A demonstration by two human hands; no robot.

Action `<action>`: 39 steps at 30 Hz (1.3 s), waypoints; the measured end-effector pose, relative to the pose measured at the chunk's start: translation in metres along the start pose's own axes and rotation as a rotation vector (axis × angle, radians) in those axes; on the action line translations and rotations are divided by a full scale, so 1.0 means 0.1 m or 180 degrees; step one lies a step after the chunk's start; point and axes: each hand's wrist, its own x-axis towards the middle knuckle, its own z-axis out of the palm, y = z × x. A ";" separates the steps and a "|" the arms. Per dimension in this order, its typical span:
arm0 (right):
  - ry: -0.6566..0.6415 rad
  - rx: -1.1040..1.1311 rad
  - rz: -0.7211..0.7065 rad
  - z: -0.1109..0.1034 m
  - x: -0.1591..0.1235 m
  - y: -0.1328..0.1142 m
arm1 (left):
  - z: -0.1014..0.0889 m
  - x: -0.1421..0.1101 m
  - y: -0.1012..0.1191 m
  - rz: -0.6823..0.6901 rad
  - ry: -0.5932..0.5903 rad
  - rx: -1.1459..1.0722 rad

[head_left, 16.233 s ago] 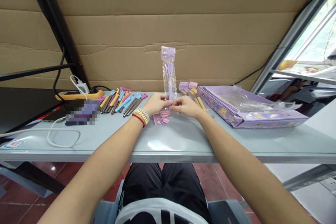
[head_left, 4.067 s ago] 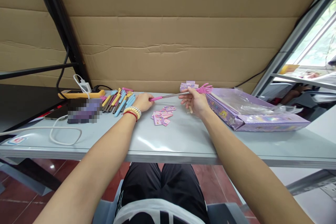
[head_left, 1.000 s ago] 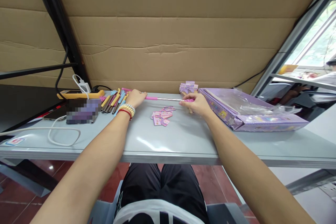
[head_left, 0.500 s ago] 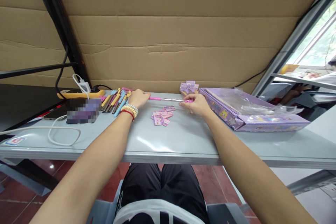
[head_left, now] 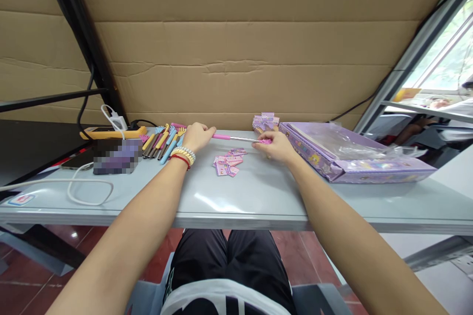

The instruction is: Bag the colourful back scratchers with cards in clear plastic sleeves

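A telescopic back scratcher (head_left: 241, 139) lies level between my hands, its metal rod partly drawn out. My left hand (head_left: 199, 137) is closed around its pink handle, with a beaded bracelet and a red cord at the wrist. At the other end, my right hand (head_left: 275, 146) pinches the pink head, which the fingers partly cover. Below the rod, several small pink and purple printed cards (head_left: 227, 163) lie in a loose pile on the table. Beside my left hand rests a bunch of back scratchers (head_left: 162, 141) in yellow, blue, brown and pink.
A purple printed box (head_left: 314, 157) with clear plastic wrapping (head_left: 354, 145) stands at the right. Behind my right hand is a stack of small purple cards (head_left: 265, 121). A blurred-out phone (head_left: 118, 156), a white cable (head_left: 88, 203) and a yellow power strip (head_left: 114, 133) occupy the left.
My left hand has shifted slightly right with the handle, and the exposed metal rod looks a little shorter. My right hand has stayed almost in place.
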 end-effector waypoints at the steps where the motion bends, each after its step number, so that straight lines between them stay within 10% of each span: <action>1: -0.0088 -0.0014 -0.0178 0.01 -0.01 -0.02 | -0.01 0.02 -0.03 -0.0085 0.0028 -0.0004; 9: -0.0502 -0.0073 -0.0855 0.06 -0.08 -0.21 | -0.01 0.08 -0.19 -0.0505 -0.0082 0.0165; 39: -0.0280 0.0322 -0.0248 0.03 -0.11 -0.26 | 0.01 -0.19 0.29 -0.0066 0.0629 0.0778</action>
